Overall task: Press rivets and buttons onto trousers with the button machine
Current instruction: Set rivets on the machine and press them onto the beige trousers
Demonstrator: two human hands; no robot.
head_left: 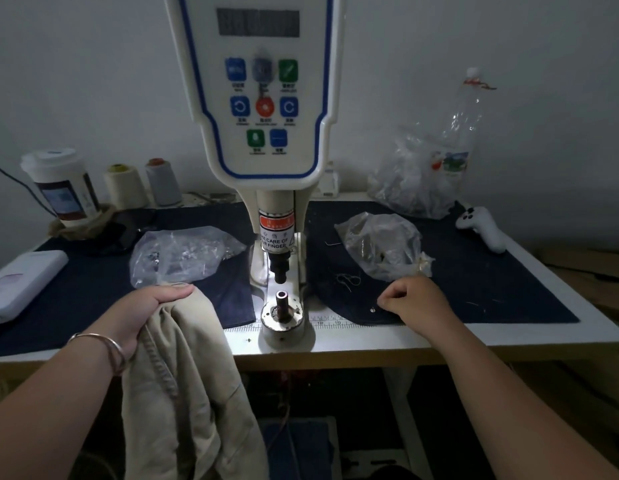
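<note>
While gripping the beige trousers [183,368] at the table edge with the left hand [145,311], left of the button machine [266,133], curled the right hand [413,299] on the dark cloth [474,271], perhaps pinching something small; beside a rivet [372,310].

Gap at die: the lower die [282,299] stands bare under the raised punch [279,270].
Beyond left fingers [178,292]: a plastic bag [183,252].
Beyond right fingers [391,301]: another bag [382,245], loose threads [348,280].
</note>
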